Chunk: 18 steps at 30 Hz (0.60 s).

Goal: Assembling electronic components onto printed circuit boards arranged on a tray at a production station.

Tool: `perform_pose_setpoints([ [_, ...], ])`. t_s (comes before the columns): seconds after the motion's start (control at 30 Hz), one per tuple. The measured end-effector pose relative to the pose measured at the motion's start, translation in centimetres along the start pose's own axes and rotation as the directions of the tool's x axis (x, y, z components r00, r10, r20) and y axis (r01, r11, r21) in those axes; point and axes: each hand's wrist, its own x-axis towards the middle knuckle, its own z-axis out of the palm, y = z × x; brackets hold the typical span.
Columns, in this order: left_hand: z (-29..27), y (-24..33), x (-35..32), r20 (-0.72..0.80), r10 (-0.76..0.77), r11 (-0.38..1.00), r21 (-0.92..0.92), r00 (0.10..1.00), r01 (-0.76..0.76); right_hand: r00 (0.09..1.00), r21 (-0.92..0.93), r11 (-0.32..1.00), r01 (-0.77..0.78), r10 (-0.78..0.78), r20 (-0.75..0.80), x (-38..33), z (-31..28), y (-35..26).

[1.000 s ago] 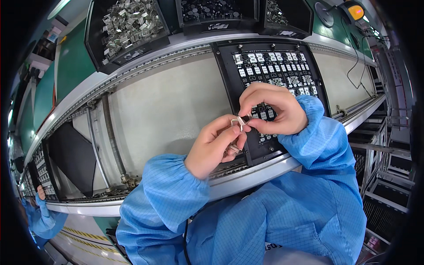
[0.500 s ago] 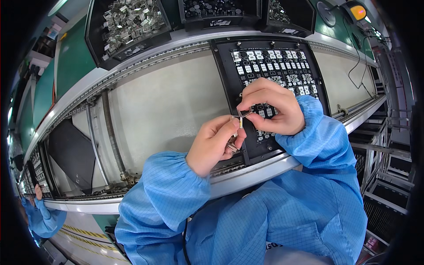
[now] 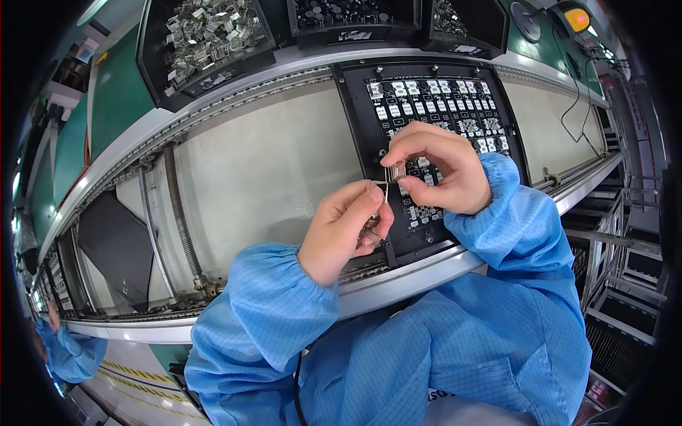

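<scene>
Right hand (image 3: pixel 442 174) pinches small silver metal clip (image 3: pixel 395 170) over black component-studded circuit board (image 3: pixel 433 106); left hand (image 3: pixel 346 231) grips spare clips. Seat it square, press lightly.

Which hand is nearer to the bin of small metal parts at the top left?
Left. The left hand is below and right of the bin of metal parts, over the conveyor. The right hand is farther right, above the black circuit panel.

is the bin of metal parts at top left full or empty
Full: the bin at top left is heaped with silvery metal parts almost to its rim.
</scene>
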Motion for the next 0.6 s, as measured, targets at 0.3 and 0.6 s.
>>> perform_pose_setpoints([
  [0.3, -0.13, -0.13, -0.18, 0.013, 0.081, 0.997, -0.009, 0.997, -0.081, 0.996, 0.136, 0.987, -0.087, 0.089, -0.010, -0.28, 0.12, 0.01],
  [0.6, 0.44, 0.02, 0.08, -0.030, 0.044, 0.997, 0.064, 0.999, -0.042, 0.988, 0.350, 0.927, -0.131, 0.150, -0.027, -0.54, 0.35, 0.41],
])
